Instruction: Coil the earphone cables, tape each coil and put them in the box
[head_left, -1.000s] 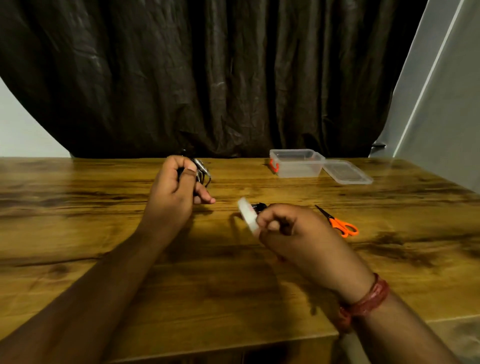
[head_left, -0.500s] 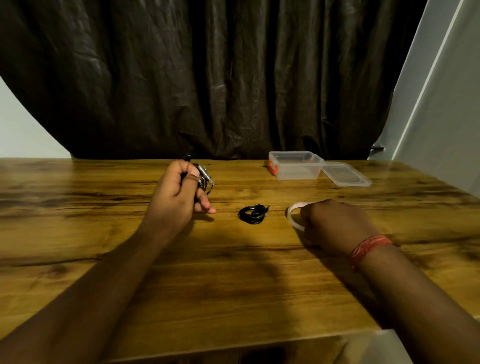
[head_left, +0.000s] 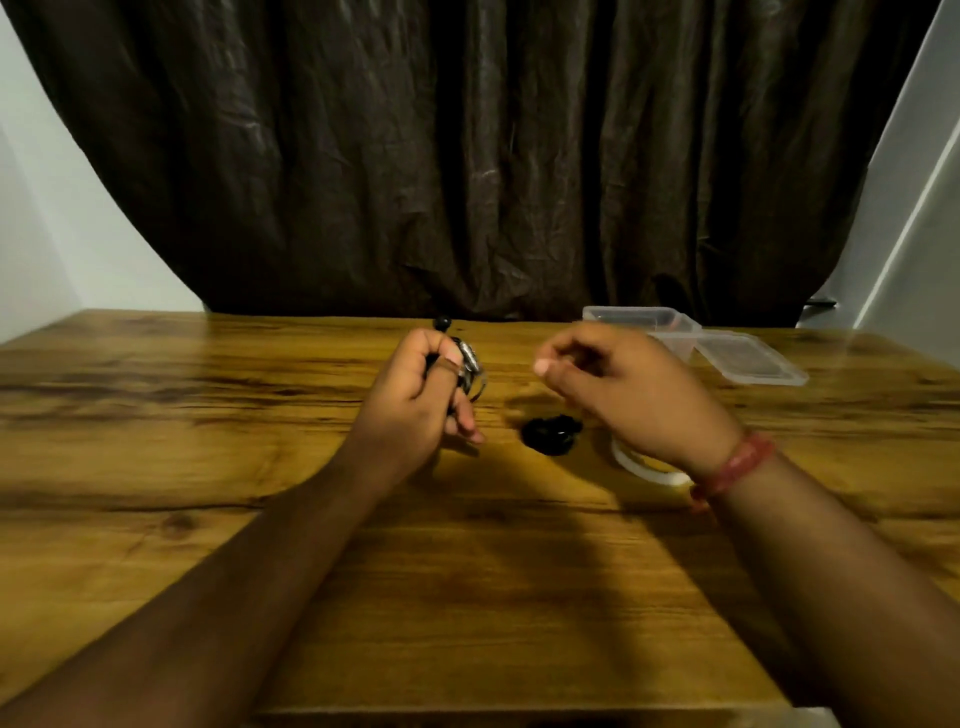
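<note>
A: What does the head view show of the hands?

B: The left hand (head_left: 415, 400) is raised just above the table (head_left: 208, 467), its fingers curled round a coil (head_left: 470, 369) of earphone cable. The thumb presses across the loops, and a black earbud (head_left: 442, 323) sticks up behind the knuckles.

A: And the right hand?

B: The right hand (head_left: 634, 395) hovers over the table to the right of the left hand, blurred. Its fingers are loosely bent, thumb and forefinger close together. I cannot tell whether they pinch anything.

A: Where are the other cables?

B: A second black coil (head_left: 550, 434) lies on the table between the hands, below the right fingertips and not touched.

A: What else is around?

B: A white tape roll (head_left: 644, 467) lies flat under the right wrist, which hides most of it. A red band (head_left: 737, 462) circles that wrist. The clear box (head_left: 639, 317) stands open at the far right of the table, partly behind the right hand, with its lid (head_left: 748, 358) lying beside it. A dark curtain (head_left: 467, 156) hangs behind the table.
</note>
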